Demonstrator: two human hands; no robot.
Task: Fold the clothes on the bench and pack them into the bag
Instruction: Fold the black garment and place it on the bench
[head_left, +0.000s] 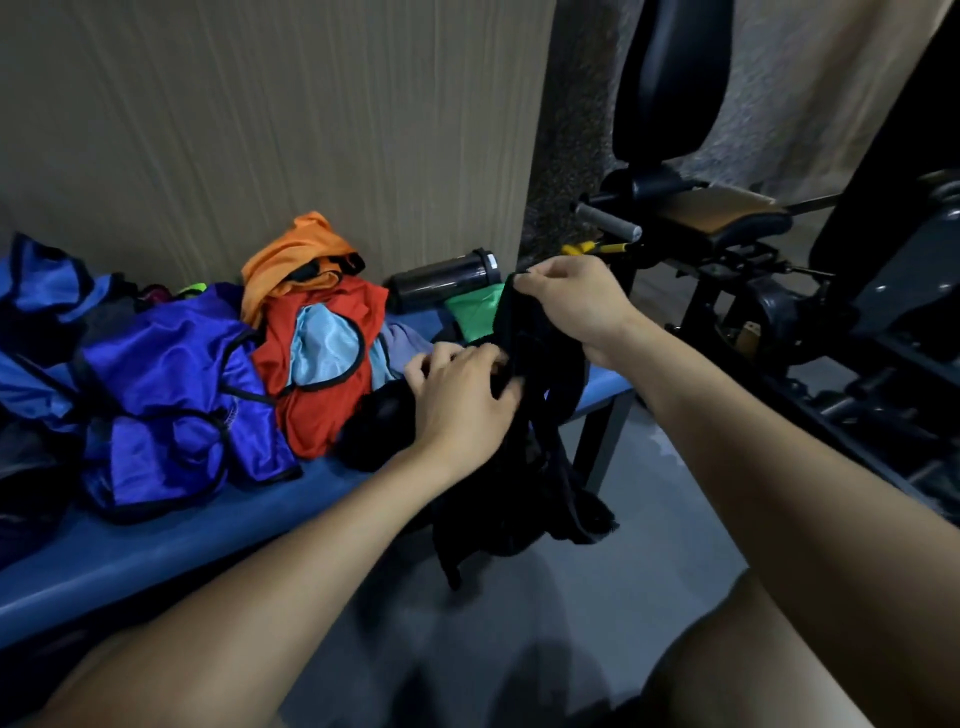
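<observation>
A black garment (524, 467) hangs over the right end of the blue bench (171, 540). My right hand (576, 301) pinches its upper edge, raised above the bench. My left hand (462, 395) grips the same garment lower down, fingers curled into the cloth. Loose clothes lie piled on the bench: a purple bib (171, 400), a red bib (317, 374) with a light blue one (322, 348) on it, an orange bib (296, 254) against the wall, and a green piece (475, 312) behind the black garment. A blue bag (36, 312) sits at the far left.
A dark bottle (441, 278) lies on the bench by the wall. Black gym equipment (779, 291) with a padded seat stands to the right, close to the bench end. Grey floor (649, 545) lies below the bench's front edge.
</observation>
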